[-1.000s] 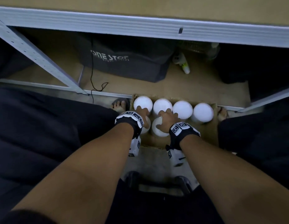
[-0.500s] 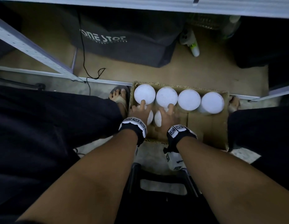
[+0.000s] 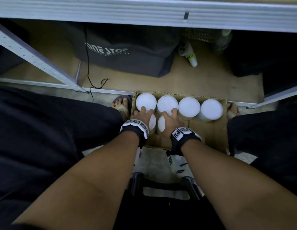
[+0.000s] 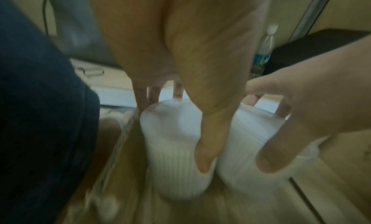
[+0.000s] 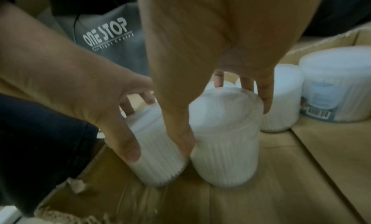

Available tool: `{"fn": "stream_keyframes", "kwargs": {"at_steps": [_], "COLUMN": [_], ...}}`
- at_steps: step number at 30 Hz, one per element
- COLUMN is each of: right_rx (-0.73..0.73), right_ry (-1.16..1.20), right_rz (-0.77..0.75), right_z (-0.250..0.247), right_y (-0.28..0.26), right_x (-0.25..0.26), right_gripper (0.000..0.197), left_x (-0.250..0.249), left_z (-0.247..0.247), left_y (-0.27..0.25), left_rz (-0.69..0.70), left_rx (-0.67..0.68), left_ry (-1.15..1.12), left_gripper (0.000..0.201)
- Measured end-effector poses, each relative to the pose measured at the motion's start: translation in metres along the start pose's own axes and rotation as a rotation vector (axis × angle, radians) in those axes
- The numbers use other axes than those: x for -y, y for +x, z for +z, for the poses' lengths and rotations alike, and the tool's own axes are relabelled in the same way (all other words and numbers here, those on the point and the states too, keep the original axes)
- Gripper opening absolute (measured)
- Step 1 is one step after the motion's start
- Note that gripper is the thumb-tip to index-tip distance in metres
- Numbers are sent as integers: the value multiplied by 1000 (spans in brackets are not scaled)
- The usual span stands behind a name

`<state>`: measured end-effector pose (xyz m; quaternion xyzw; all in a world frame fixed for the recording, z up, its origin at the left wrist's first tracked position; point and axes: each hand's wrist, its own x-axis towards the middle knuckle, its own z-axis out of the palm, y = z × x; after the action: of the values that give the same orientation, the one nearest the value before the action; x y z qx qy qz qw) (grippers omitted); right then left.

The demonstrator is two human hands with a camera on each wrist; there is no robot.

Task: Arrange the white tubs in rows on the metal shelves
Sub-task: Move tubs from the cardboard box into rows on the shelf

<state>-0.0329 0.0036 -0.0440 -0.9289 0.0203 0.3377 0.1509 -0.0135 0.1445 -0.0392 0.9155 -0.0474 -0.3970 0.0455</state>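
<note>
Both hands reach down into an open cardboard box (image 3: 209, 130). The left hand (image 3: 141, 114) grips one white tub (image 3: 152, 122), thumb and fingers curled round its ribbed side; the right hand (image 3: 171, 119) grips the tub beside it (image 3: 161, 124) the same way. Just beyond the fingertips stands a row of four more tubs (image 3: 189, 107). Farther ahead lies the metal shelf frame (image 3: 111, 92).
</note>
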Motion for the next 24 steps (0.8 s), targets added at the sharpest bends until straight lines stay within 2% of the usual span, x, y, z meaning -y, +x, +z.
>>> {"fn": "stream_keyframes", "kwargs": {"at_steps": [4, 8, 13, 18, 24], "right_rx": [26, 15, -124, -278, -459], "right_ry": [-35, -36, -67, -34, 3], "right_rz": [6, 28, -50, -69, -111], "right_z": [-26, -59, -111, -167, -230], "right_y": [-13, -31, -63, -106, -163], "right_x": [1, 1, 4, 10, 14], "right_gripper": [73, 84, 75, 84, 88], "left_x": [-5, -16, -36, -50, -65], "left_z": [-26, -50, -95, -142, -198], "left_y": [-15, -35, -71, -111, -166], "left_rz": [6, 20, 100, 175, 286], "left_rx": [-21, -96, -232, -374, -548], "left_ry": [11, 11, -75, -67, -106], "left_gripper": [77, 80, 81, 97, 95]}}
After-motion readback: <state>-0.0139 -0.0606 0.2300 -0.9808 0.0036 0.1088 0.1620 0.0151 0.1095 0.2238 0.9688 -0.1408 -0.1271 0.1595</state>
